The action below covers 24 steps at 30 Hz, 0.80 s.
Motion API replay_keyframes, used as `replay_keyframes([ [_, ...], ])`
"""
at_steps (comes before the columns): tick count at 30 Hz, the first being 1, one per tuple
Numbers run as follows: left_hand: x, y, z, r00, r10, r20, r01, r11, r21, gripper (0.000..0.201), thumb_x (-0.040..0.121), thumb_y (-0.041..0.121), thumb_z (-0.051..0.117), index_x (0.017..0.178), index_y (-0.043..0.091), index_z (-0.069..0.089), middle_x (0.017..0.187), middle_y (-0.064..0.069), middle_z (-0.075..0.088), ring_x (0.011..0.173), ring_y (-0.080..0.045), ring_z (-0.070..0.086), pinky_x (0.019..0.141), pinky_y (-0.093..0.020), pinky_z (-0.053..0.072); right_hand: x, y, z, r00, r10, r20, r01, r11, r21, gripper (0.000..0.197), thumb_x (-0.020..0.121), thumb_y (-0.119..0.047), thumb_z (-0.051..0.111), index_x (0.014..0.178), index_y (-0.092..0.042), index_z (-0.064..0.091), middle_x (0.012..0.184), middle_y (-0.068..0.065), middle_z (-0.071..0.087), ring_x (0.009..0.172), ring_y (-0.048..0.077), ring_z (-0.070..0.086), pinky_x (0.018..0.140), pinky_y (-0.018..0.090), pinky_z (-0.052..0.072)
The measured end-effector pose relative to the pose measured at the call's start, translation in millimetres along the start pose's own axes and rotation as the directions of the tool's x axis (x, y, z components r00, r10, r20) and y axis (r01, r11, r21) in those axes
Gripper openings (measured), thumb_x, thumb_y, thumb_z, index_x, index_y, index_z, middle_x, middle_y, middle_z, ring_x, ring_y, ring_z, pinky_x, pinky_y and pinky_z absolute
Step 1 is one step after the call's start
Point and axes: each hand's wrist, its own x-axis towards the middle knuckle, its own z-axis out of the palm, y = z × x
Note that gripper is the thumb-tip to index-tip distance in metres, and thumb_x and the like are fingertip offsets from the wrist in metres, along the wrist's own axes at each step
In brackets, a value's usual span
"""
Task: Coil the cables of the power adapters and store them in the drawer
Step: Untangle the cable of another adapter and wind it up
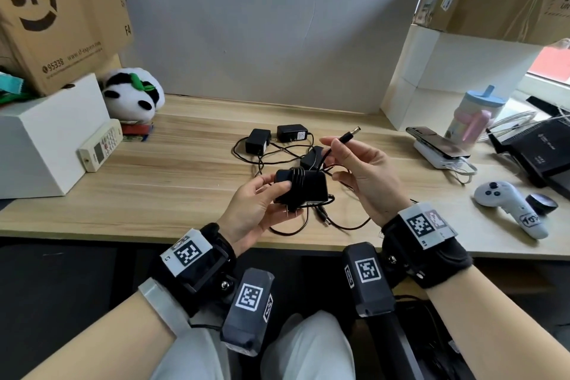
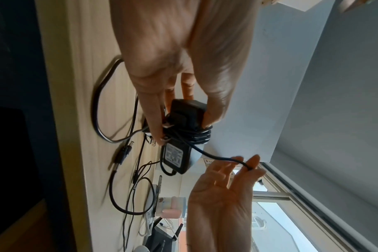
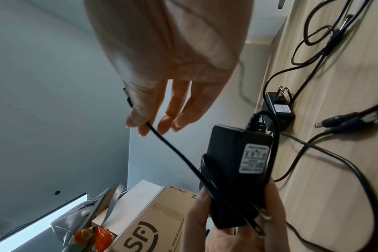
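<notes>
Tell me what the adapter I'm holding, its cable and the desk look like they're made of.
Adapter: looks like matte black moulded plastic, with a printed label and metal prongs. Cable: a thin black flexible jacket, probably rubber or PVC, with a slight sheen, ending in a metal-tipped barrel plug. Desk: a pale wood-grain surface, smooth; likely laminate, though solid wood can't be ruled out.
</notes>
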Motion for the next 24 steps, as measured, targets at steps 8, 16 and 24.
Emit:
replay_keyframes([
  [8,-2,-4,0,0.999,-0.016,0.029,0.015,1.000,0.023,0.036,0.088,0.000,0.058,0.122,-0.005,0.054,0.120,-0.025,0.061,0.095,-0.031,0.065,0.076,-0.042,0.058,-1,11,-12,0.999,0.027,0.019,-0.018,0.931,-0.364,0.024,0.097,-0.007,0.044,0.112,-0.001,0.062,0.055,-0.009,0.058,0.053,0.002,0.053,0.047,0.014,0.042],
  [16,3,-7,4,0.999,-0.026,-0.043,0.027,1.000,0.011,0.013,0.088,-0.002,0.057,0.086,0.011,0.058,0.092,-0.013,0.065,0.090,-0.032,0.062,0.076,-0.043,0.056,-11,25,-25,1.000,0.015,0.007,-0.008,0.830,-0.557,0.007,0.087,-0.006,0.063,0.087,-0.013,0.064,0.061,0.001,0.063,0.048,0.002,0.054,0.045,0.008,0.036],
  [24,15,-15,6,0.997,-0.072,-0.030,0.073,0.997,0.005,0.022,0.086,0.001,0.061,0.108,0.001,0.059,0.110,-0.022,0.063,0.083,-0.033,0.064,0.067,-0.042,0.058,-6,43,-31,0.999,-0.032,-0.030,0.000,0.673,-0.740,0.011,0.079,-0.014,0.072,0.073,-0.022,0.066,0.071,-0.006,0.064,0.060,0.010,0.056,0.061,0.020,0.042],
])
